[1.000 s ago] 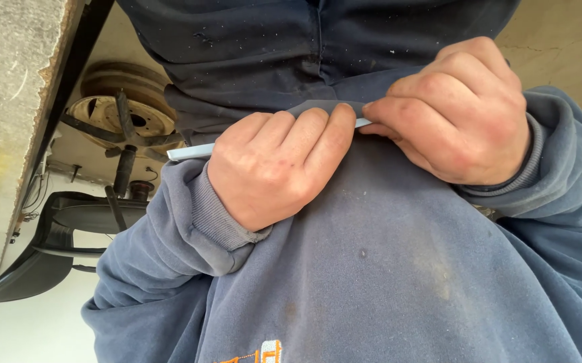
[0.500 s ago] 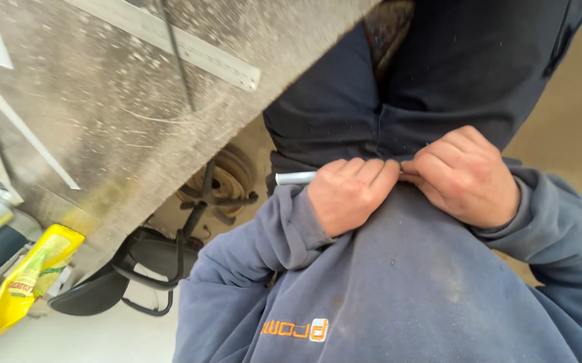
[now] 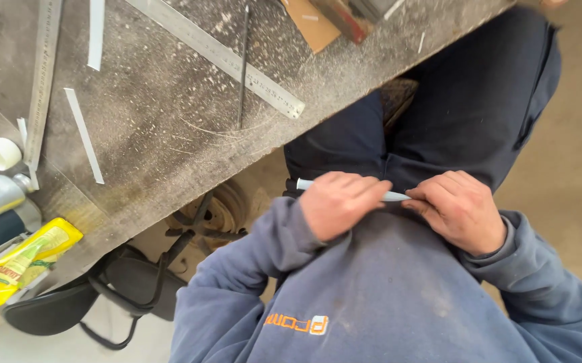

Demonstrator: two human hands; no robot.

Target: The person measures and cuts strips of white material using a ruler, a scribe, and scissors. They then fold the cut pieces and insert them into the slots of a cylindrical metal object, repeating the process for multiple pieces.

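Hands, left [image 3: 340,204] and right [image 3: 459,210], grip a pale grey rod [image 3: 394,196] (held against the sweatshirt [image 3: 385,296]).

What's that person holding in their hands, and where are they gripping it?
A thin pale rod. The left hand wraps its middle, one end sticking out; the right hand pinches the other end.

Soft even daylight, faint shadows, no glare; sharp centre, slight edge blur.
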